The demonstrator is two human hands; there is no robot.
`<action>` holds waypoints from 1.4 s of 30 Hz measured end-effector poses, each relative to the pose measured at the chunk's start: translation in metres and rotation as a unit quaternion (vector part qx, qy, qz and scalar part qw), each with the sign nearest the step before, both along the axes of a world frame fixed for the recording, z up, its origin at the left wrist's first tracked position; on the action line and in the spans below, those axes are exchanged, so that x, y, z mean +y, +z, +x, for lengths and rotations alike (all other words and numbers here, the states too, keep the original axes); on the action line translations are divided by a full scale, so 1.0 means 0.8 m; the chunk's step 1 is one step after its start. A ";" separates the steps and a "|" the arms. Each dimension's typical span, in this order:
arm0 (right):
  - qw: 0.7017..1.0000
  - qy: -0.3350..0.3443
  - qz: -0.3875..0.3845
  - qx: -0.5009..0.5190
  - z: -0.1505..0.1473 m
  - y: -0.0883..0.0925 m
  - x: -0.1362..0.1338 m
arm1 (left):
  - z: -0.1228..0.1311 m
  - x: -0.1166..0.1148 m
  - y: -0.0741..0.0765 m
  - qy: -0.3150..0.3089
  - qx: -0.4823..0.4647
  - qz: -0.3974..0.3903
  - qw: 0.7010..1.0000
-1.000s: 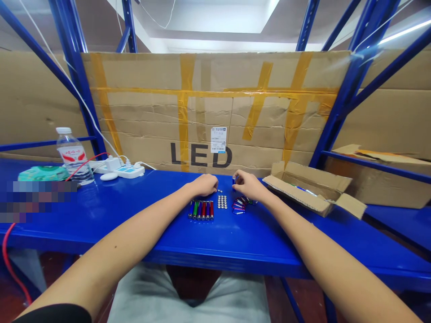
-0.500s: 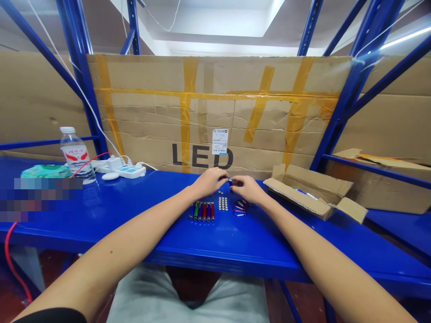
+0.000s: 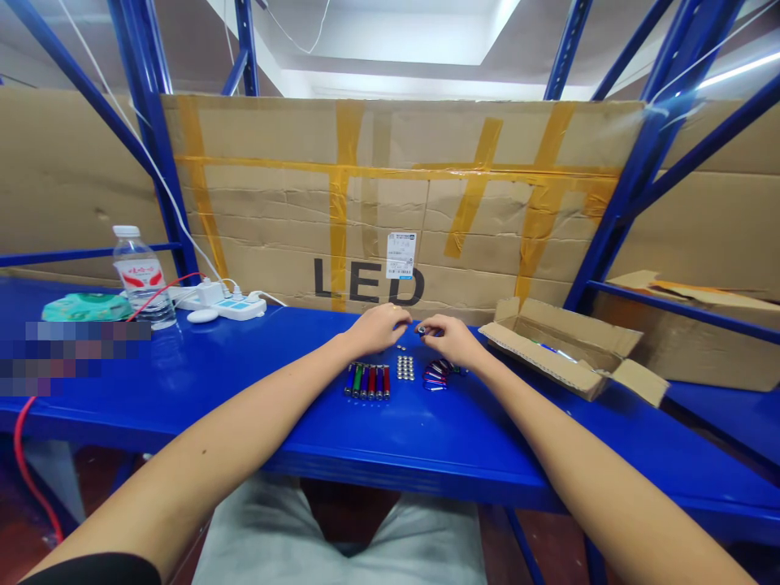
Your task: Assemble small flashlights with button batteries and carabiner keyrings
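Both hands meet just above the blue shelf surface point(image 3: 426, 439), in front of the cardboard marked LED. My right hand point(image 3: 448, 339) pinches a small dark cylindrical piece point(image 3: 420, 330) at its fingertips. My left hand point(image 3: 378, 325) is closed in a pinch right beside it, on something too small to make out. Below the hands lie a row of several coloured mini flashlights point(image 3: 366, 380), a block of small silver button cells point(image 3: 405, 368) and a heap of coloured carabiner clips point(image 3: 437, 374).
An open cardboard box point(image 3: 566, 349) sits to the right of the hands. At the far left stand a water bottle point(image 3: 141, 280), a white power strip point(image 3: 228, 307) with cables, and a green packet point(image 3: 85, 309). A large taped cardboard sheet point(image 3: 396, 195) backs the shelf.
My hands lifted off the shelf surface and came together over the button cells. The right hand carries its small piece toward the left hand's pinch.
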State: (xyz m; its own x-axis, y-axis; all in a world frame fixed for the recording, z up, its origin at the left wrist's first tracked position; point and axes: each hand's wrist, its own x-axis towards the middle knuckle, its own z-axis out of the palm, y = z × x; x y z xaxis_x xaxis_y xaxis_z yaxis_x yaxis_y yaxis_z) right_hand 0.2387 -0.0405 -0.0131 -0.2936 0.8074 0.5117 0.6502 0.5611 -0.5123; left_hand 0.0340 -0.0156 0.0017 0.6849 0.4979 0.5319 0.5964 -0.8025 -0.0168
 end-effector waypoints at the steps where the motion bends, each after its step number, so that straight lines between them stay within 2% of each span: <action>1: 1.000 0.002 0.008 -0.007 0.001 -0.001 0.001 | -0.003 0.003 -0.002 0.017 0.023 -0.010 1.000; 3: 0.999 0.011 0.018 -0.026 0.003 -0.002 0.003 | -0.009 0.009 -0.008 0.038 0.070 -0.033 0.996; 6: 0.998 0.015 0.025 -0.050 0.004 -0.001 0.002 | -0.013 0.018 -0.018 0.039 0.119 -0.072 0.990; 12: 0.997 0.019 0.034 -0.061 0.002 0.003 -0.002 | -0.009 0.024 -0.024 0.019 0.139 -0.097 0.985; 15: 1.000 0.020 0.011 -0.006 0.000 0.006 -0.004 | -0.006 0.022 -0.023 0.027 0.130 -0.095 0.987; 17: 0.996 0.044 -0.030 0.069 -0.002 0.007 -0.004 | -0.006 0.021 -0.022 0.031 0.128 -0.094 0.987; 20: 0.970 0.081 -0.122 0.195 -0.005 0.004 0.000 | -0.005 0.020 -0.022 0.028 0.128 -0.103 0.986; 22: 0.961 0.068 -0.162 0.213 -0.004 -0.002 0.004 | -0.004 0.022 -0.022 0.027 0.123 -0.113 0.986; 24: 0.969 0.048 -0.170 0.174 -0.002 -0.008 0.008 | -0.004 0.023 -0.023 0.031 0.109 -0.119 0.986; 27: 0.986 0.031 -0.143 0.081 0.001 -0.012 0.010 | -0.002 0.023 -0.024 0.042 0.087 -0.130 0.987; 30: 0.996 0.018 -0.086 -0.012 0.002 -0.007 0.007 | -0.001 0.020 -0.023 0.053 0.080 -0.132 0.987; 33: 0.998 0.020 -0.045 -0.038 0.003 0.000 0.003 | -0.001 0.016 -0.021 0.063 0.084 -0.124 0.987; 36: 0.996 0.045 -0.055 0.046 0.004 0.004 0.003 | 0.000 0.014 -0.021 0.068 0.097 -0.119 0.986; 39: 0.969 0.064 -0.143 0.191 0.005 0.004 0.005 | -0.001 0.015 -0.022 0.065 0.105 -0.108 0.986; 42: 0.952 0.048 -0.186 0.237 0.007 0.004 0.006 | -0.002 0.014 -0.020 0.063 0.083 -0.092 0.990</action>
State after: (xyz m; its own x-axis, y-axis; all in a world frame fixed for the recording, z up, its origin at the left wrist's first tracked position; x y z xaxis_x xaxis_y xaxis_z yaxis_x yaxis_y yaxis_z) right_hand 0.2442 -0.0361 -0.0102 -0.1833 0.9395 0.2895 0.2518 0.3295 -0.9100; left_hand 0.0320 -0.0041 -0.0143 0.6810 0.6633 0.3102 0.6937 -0.7201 0.0169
